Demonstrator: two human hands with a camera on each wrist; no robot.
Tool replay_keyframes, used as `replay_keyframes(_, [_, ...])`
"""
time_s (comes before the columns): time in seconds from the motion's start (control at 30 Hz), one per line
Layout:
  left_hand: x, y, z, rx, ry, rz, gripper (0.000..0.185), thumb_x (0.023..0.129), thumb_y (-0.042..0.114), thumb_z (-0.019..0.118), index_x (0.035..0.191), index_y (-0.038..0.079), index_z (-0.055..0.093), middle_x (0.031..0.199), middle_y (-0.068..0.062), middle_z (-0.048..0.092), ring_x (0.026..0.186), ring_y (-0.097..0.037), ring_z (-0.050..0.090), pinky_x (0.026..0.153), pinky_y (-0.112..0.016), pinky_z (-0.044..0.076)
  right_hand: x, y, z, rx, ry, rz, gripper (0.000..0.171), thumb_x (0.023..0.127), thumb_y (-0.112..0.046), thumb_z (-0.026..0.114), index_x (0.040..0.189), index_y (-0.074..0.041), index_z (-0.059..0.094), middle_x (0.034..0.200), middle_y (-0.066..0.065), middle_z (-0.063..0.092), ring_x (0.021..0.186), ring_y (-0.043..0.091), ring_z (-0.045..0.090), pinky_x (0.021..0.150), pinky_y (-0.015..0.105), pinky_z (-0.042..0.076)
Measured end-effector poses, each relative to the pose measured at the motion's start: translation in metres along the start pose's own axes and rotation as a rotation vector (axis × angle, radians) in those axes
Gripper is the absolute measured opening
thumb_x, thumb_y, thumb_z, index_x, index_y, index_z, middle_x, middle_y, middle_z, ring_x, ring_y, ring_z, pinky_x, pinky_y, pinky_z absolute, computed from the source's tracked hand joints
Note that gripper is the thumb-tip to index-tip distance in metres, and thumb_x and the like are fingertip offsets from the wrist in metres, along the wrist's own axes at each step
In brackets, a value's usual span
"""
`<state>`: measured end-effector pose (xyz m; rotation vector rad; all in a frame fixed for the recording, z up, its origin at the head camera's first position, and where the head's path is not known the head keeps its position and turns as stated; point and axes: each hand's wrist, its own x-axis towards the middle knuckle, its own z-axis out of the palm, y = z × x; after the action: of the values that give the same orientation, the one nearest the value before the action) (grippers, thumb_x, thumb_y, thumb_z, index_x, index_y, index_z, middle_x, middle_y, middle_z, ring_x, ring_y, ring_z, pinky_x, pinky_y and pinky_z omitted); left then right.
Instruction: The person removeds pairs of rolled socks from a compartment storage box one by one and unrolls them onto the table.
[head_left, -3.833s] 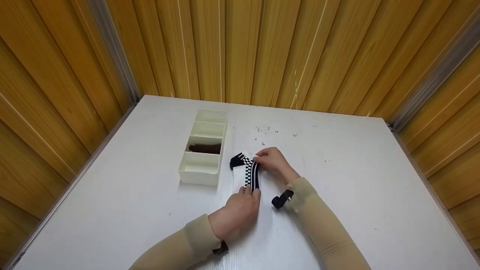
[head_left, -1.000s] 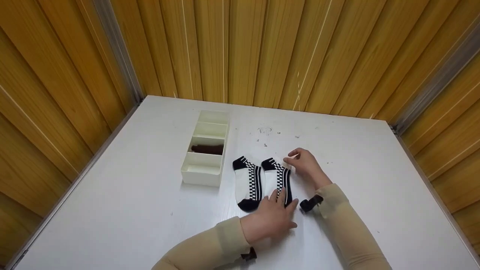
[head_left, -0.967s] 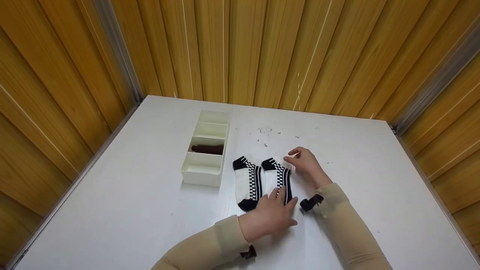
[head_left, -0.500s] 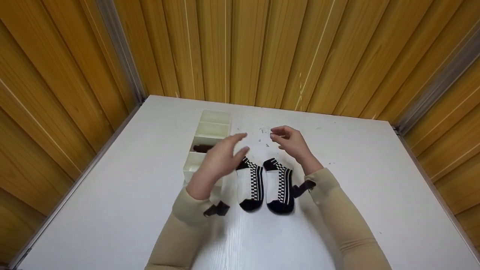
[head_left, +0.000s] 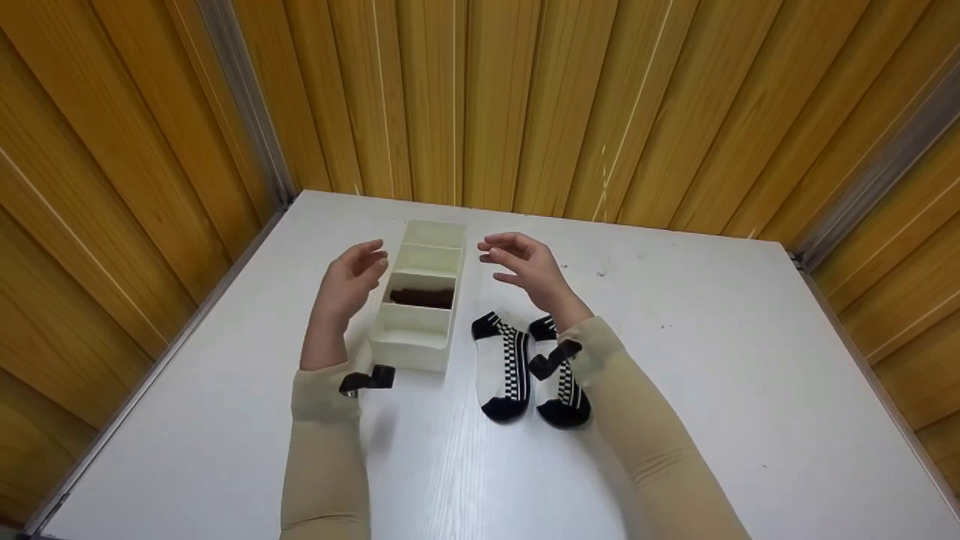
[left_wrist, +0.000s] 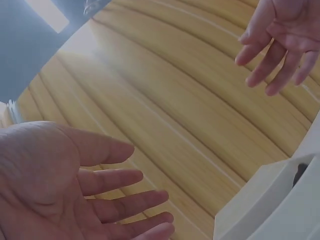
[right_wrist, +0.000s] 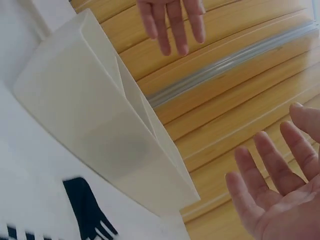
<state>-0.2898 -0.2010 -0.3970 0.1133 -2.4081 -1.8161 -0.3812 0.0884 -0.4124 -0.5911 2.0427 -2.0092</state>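
Observation:
Both hands are in the air on either side of a white divided box and hold nothing. My left hand is to the box's left, its fingers loosely bent, apart from the box. On the other side, my right hand hovers beyond the socks with fingers relaxed. A brown folded item lies in one compartment of the box. Two white socks with black toes, heels and checkered bands lie side by side on the table: the left sock in full, the right sock partly hidden by the right wrist's camera.
The white table carries small dark marks and specks near its back. Yellow wood-look panels rise behind and at both sides. The box's other compartments show bare floors in the head view.
The hands smoothed the second sock flat beside the first, then let go. The left hand rose and crossed to the box's left side; the right hand moved left and forward.

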Motion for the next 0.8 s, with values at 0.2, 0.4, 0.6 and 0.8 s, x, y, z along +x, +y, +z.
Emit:
replay_keyframes(0.2, [0.007,-0.037,-0.022,-0.074,-0.099,-0.08,0.063,0.103,0.029,0.063,0.159,0.016,0.038,0.16,-0.013,0.046,0.147,-0.031,0.046,0.118,-0.047,0.044,0.01,0.005,0.028,0.044,-0.056,0.006,0.029,0.102,-0.014,0.064,0.129,-0.006,0.065,0.135,0.016,0.067,0.127,0.029,0.065,0.11,0.058,0.048])
replay_keyframes(0.4, [0.009,-0.07,-0.033,-0.156,-0.268,-0.007,0.075,0.097,0.009,0.069,0.162,0.019,0.033,0.164,-0.013,0.041,0.152,-0.036,0.039,0.122,-0.051,0.036,0.02,0.009,0.049,0.044,-0.073,0.021,0.03,0.101,-0.012,0.065,0.129,-0.004,0.065,0.131,0.011,0.07,0.122,0.023,0.068,0.109,0.058,0.049])
replay_keyframes(0.6, [0.009,-0.085,-0.035,-0.135,-0.373,-0.039,0.088,0.089,0.005,0.078,0.162,0.025,0.032,0.168,-0.011,0.033,0.154,-0.036,0.035,0.123,-0.053,0.034,0.027,0.014,0.065,-0.127,-0.097,-0.013,0.032,0.097,-0.012,0.069,0.128,-0.003,0.068,0.131,0.014,0.07,0.114,0.018,0.069,0.099,0.045,0.057])
replay_keyframes(0.8, [0.008,-0.092,-0.034,-0.187,-0.446,-0.097,0.092,0.086,0.003,0.08,0.161,0.028,0.034,0.169,-0.002,0.032,0.155,-0.033,0.035,0.12,-0.051,0.039,0.032,0.016,0.077,-0.278,-0.153,-0.056,0.03,0.094,-0.005,0.07,0.124,0.001,0.069,0.128,0.019,0.071,0.118,0.03,0.069,0.098,0.035,0.057])
